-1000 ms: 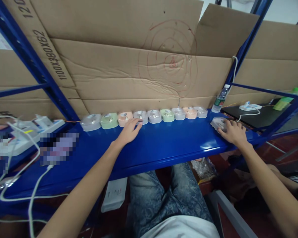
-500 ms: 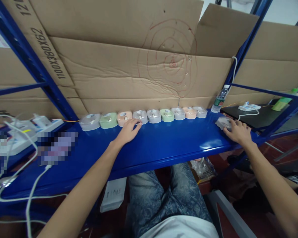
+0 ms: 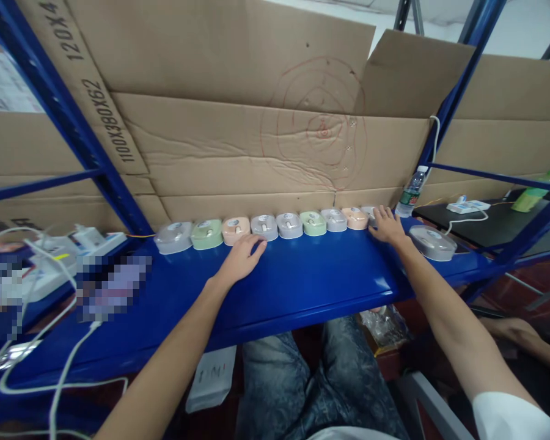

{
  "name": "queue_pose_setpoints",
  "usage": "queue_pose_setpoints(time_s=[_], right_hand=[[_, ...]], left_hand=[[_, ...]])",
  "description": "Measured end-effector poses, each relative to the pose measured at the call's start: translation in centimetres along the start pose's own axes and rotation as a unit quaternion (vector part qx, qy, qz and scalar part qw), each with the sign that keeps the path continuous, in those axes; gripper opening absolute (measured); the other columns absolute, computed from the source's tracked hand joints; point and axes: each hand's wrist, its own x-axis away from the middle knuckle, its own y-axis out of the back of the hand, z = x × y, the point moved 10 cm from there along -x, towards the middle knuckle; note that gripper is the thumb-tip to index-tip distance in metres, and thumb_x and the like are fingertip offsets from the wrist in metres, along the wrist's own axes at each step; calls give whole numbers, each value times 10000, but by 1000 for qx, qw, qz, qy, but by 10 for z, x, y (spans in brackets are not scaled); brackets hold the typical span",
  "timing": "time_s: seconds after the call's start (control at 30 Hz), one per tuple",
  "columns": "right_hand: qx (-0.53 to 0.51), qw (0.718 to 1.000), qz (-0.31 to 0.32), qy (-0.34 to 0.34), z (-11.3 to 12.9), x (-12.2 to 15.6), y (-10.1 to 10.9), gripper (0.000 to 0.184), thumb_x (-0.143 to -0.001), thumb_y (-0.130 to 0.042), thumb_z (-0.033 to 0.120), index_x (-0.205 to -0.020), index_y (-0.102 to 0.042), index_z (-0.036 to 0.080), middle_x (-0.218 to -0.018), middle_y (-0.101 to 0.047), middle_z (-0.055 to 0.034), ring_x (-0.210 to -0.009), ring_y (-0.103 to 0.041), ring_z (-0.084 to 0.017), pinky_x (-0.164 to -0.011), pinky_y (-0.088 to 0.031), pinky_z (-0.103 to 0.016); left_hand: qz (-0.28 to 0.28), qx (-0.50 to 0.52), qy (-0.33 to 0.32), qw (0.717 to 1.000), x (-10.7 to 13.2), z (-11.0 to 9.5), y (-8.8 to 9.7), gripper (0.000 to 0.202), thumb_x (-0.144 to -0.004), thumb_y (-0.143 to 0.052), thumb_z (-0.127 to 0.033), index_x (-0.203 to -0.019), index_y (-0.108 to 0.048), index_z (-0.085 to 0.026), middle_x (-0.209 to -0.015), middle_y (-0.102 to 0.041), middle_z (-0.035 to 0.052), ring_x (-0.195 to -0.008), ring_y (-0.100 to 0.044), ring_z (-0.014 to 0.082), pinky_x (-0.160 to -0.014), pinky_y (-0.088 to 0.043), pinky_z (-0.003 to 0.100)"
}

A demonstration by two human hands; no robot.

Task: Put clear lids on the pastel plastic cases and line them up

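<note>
A row of small lidded plastic boxes runs along the back of a blue shelf point(image 3: 293, 275), in clear grey, green and peach. My left hand point(image 3: 241, 260) lies in front of the peach box point(image 3: 236, 228) and the grey box point(image 3: 264, 227), its thumb apart from the fingers and nothing held. At the row's right end, my right hand point(image 3: 388, 226) reaches with fingers spread onto a grey box point(image 3: 369, 214), partly covering it. Whether it grips the box is not visible. Another clear grey box point(image 3: 433, 243) sits by itself to the right of my right forearm.
A water bottle point(image 3: 410, 192) stands behind my right hand. At left lie a blurred phone-like object point(image 3: 119, 287), white cables point(image 3: 68, 360) and power strips point(image 3: 96, 244). Cardboard point(image 3: 238, 134) walls the back. Another person's arm point(image 3: 522, 342) shows at lower right.
My right hand has left the separate grey box at the right and moved left to the row's end box. My left hand stays in nearly the same place. The view has tilted slightly.
</note>
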Motion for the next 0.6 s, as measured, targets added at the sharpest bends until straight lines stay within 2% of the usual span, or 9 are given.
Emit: queue_pose_setpoints(time_s=[0.07,0.13,0.23,0.4,0.5,0.6], right_hand=[[-2,1000,7,-26,0,4,-4,625,-985,-487,420,-1499,-468,65,-1554,-488,-263,-1414,-455,-418,-1139,-381,-581],[1,998,-20,-61,-5,16,2,593,-978,-508,413,-1438,-511,39,-1468,-537,-292,-1318,-522,-441,-1071,-430,-587],[-1,994,-64,-93,-11,46,20,556,-987,-527,430,-1376,-557,34,-1452,-506,-331,-1286,-518,-487,-995,-470,-603],[-27,992,-81,-92,-10,105,44,563,-1013,-495,513,-1316,-568,44,-1397,-486,-365,-1222,-546,-505,-898,-536,-581],[-89,991,-94,-41,13,137,58,504,-1010,-511,515,-1304,-535,107,-1353,-506,-306,-1213,-556,-468,-940,-541,-568],[-212,969,-101,74,67,162,77,412,-991,-572,496,-1248,-524,177,-1310,-508,-232,-1169,-583,-415,-990,-539,-552]], left_hand=[[2,-2,-3,1000,1,-2,0,374,-1051,-427,-451,-1050,-696,-192,-1106,-765,123,-1086,-692,306,-1042,-507,500],[4,-4,-4,1000,1,-3,0,364,-1050,-435,-450,-1058,-697,-198,-1105,-765,115,-1080,-693,304,-1031,-516,495],[5,-7,-10,1000,1,-7,-2,357,-1049,-447,-449,-1071,-700,-198,-1092,-763,111,-1066,-696,304,-1013,-528,492],[14,5,-30,999,1,-19,-7,355,-1055,-448,-457,-1090,-700,-209,-1135,-764,109,-1118,-692,308,-1044,-521,503],[26,17,-31,999,1,-28,-12,355,-1043,-479,-470,-1092,-707,-204,-1148,-763,113,-1140,-693,315,-1073,-509,519],[51,63,-15,997,7,-43,-18,430,-986,-605,-533,-1276,-667,-222,-1264,-735,108,-1189,-688,312,-1092,-512,507]])
